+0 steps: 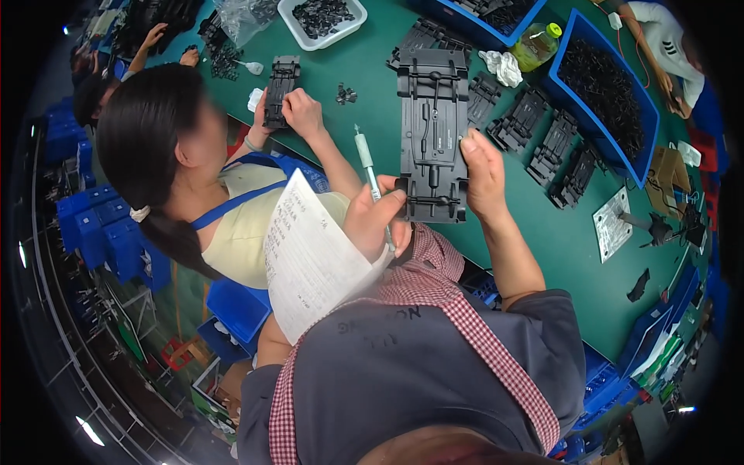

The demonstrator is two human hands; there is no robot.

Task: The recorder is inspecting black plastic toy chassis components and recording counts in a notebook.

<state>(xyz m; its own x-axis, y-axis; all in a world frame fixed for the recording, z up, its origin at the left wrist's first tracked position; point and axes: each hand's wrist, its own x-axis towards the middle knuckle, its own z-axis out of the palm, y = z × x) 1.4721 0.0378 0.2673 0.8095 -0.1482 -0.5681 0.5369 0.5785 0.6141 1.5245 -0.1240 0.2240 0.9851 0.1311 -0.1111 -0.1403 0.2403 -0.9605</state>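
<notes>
Upright in front of me stands a black plastic toy car chassis, its underside with moulded axles and shafts facing me. My right hand grips its right edge, thumb on the face. My left hand is closed on a pale green pen, tip pointing up, and on white handwritten paper sheets hanging to its left. The left thumb also meets the chassis's lower left corner. Several similar chassis lie on the table to the right of mine.
On my left a co-worker's hands hold another chassis over the green table. Blue bins of black parts, a white tub, a yellow-capped bottle and crumpled tissue stand beyond. A metal-plate stand sits at right.
</notes>
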